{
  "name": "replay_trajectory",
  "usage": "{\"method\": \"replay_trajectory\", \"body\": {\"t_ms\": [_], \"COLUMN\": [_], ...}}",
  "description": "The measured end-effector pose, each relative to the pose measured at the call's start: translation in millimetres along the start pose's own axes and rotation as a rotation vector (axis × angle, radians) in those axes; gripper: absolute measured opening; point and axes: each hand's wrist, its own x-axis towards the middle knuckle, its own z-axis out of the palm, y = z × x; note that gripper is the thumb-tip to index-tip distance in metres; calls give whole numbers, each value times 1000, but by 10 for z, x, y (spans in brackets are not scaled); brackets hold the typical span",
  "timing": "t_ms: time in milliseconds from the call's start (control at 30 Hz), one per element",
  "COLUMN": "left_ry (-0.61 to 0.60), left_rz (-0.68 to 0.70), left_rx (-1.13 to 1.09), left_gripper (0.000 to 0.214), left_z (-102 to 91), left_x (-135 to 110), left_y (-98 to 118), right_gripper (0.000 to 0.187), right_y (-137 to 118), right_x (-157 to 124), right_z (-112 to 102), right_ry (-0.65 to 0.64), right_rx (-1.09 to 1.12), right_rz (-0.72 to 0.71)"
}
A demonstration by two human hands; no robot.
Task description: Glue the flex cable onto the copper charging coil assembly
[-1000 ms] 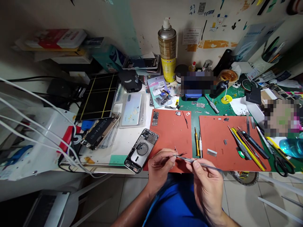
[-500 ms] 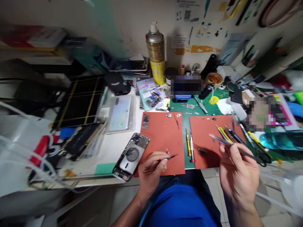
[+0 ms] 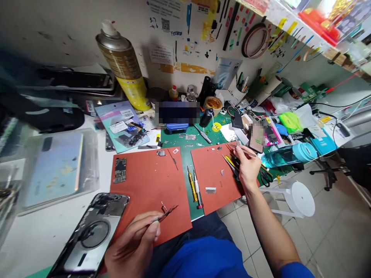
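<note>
My left hand (image 3: 133, 241) pinches a small, thin, dark phone part (image 3: 168, 213) over the left red-brown mat (image 3: 147, 181). An opened phone housing (image 3: 89, 241) with a round coil lies beside that hand, overlapping the mat's edge. Farther back on the mat is a small circuit board (image 3: 120, 170). At the far corner of the right mat (image 3: 213, 170), my right hand (image 3: 248, 168) is closed on tweezers (image 3: 246, 152), near several tools with yellow and dark handles (image 3: 232, 165). A small silvery strip (image 3: 210, 190) lies on the right mat.
Between the mats lie a gold screwdriver (image 3: 191, 184) and a silver one (image 3: 197, 185). A spray can (image 3: 124, 69) stands at the back left. Right of my hand are a blue bottle (image 3: 290, 155) and scissors (image 3: 265, 177). A white stool (image 3: 301, 199) stands on the floor.
My view has turned to the right and come closer. My right hand has moved from the mat's near side to its far corner, still holding the tweezers. My left hand keeps the part.
</note>
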Motion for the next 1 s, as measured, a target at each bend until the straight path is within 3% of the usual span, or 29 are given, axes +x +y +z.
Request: {"method": "replay_trajectory", "body": {"t_ms": [133,467,700,1000], "left_ry": [7,63,49,57], "left_rz": [-3,-106,-49,-80], "left_rx": [79,27,63,34], "left_gripper": [6,10,7,12], "left_z": [-33,-21,2,-42], "left_x": [-27,-63,-38,-32], "left_y": [-38,-59,-8,-70], "right_gripper": [40,34,35,36], "right_y": [63,65,78,35], "right_x": [61,61,17,37], "right_z": [1,-21,-46,-51], "right_ry": [2,2,25,-11], "right_rx": [-34,-101,-92,-79], "right_rz": [-3,8,6,23]}}
